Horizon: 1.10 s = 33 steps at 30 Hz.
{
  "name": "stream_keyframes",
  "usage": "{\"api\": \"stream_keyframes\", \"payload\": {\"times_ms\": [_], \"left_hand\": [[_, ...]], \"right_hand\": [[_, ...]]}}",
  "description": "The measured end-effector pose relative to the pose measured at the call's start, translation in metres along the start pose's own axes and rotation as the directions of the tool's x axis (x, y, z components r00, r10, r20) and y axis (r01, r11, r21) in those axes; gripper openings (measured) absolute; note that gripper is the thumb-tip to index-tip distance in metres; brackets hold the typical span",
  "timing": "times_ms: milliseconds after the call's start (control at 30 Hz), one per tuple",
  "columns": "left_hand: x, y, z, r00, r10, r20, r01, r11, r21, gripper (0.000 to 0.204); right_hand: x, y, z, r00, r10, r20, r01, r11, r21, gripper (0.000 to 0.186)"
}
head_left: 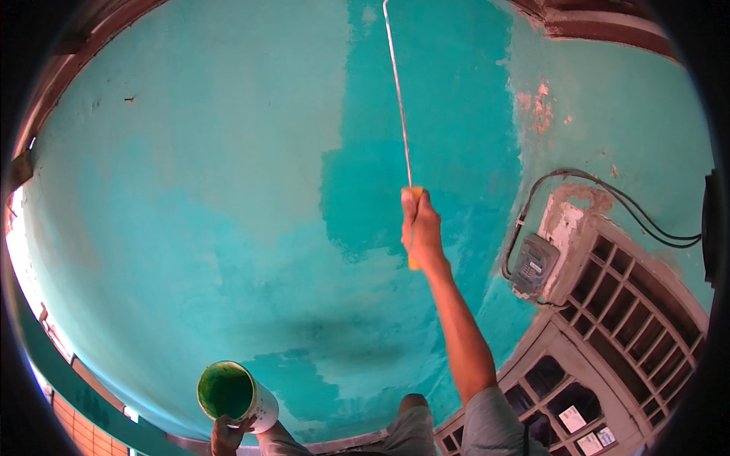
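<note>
My right hand [424,226] is closed round the yellow handle of a paint roller [399,99], arm stretched up toward the wall. The roller's thin metal rod runs to the top edge of the head view, where its sleeve is out of sight. Low on the left, my left hand [226,435] grips a white paint bucket [265,406] by its near side. Green paint coats the inside of the bucket, which tilts so its mouth shows. Ahead stands a turquoise wall [228,152], with a darker, fresher-looking patch behind the roller rod and another beside the bucket.
An electric meter [534,264] with black cables [635,204] is fixed on the right. Beside it are a barred vent [639,304] and a paned window or door frame [566,387]. Peeling plaster [542,106] marks the upper right wall. Brown beams [65,83] edge the top.
</note>
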State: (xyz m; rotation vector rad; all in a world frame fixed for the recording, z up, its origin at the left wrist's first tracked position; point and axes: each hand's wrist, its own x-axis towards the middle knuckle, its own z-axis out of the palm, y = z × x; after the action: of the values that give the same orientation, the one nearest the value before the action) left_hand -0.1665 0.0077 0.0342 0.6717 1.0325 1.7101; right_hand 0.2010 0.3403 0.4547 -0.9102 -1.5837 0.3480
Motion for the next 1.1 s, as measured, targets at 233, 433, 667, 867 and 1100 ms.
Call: {"api": "stream_keyframes", "payload": {"times_ms": [233, 433, 667, 867, 1100], "left_hand": [[0.001, 0.013, 0.024, 0.99, -0.109, -0.093, 0.097, 0.988, -0.119, 0.047], [-0.004, -0.002, 0.0, 1.0, -0.004, 0.007, 0.004, 1.0, 0.023, 0.046], [-0.009, 0.029, 0.047, 0.975, -0.173, -0.137, 0.108, 0.915, -0.389, 0.045], [0.0, 0.005, 0.011, 0.998, 0.029, 0.053, -0.052, 0.872, 0.486, 0.05], [0.003, -0.002, 0.014, 0.994, 0.104, -0.023, -0.088, 0.925, 0.369, 0.048]], "right_hand": [[-0.123, 0.073, 0.028, 0.996, -0.076, -0.035, 0.076, 0.997, -0.015, 0.028], [-0.043, 0.001, 0.012, 0.997, -0.063, 0.048, 0.063, 0.998, 0.004, 0.028], [-0.066, 0.036, 0.028, 0.997, -0.069, -0.024, 0.071, 0.996, 0.061, 0.031], [0.022, -0.023, -0.001, 0.989, -0.149, 0.004, 0.149, 0.987, -0.055, 0.034], [-0.021, 0.001, 0.017, 0.99, -0.139, -0.026, 0.139, 0.99, -0.017, 0.032]]}}
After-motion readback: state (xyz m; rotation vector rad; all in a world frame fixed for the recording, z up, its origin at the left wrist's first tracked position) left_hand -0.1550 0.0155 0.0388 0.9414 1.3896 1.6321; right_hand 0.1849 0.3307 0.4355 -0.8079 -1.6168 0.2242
